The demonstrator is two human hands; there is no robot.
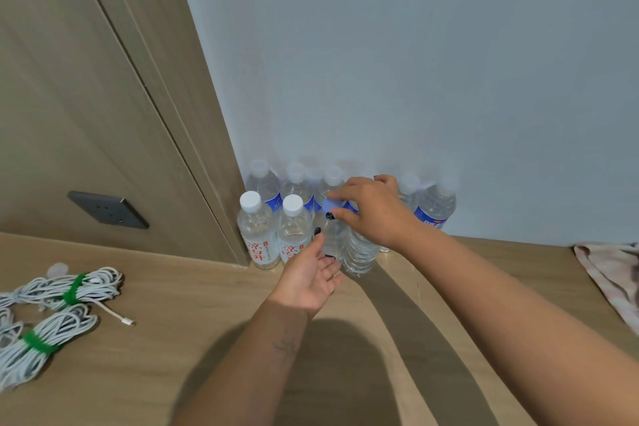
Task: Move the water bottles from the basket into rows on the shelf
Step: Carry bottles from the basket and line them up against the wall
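The bottles (pixel 332 214) stand packed against the wall (pixel 380 62) at 12 o'clock, with the door frame (pixel 193 114) closing their 9 o'clock side, so they can be reached only from 6 o'clock over the bare shelf (pixel 207 304). Both hands already fill that front gap: the right hand (pixel 375 209) over the caps, the left hand (pixel 309 275) just below. Cable bundles (pixel 52 315) lie at 8 o'clock and a cloth (pixel 612 273) at 3 o'clock, both well apart from the bottles.

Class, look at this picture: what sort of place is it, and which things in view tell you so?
Probably a room in a home: a wooden shelf beside a door, with a wall socket, bundled white cables and water bottles against the wall.
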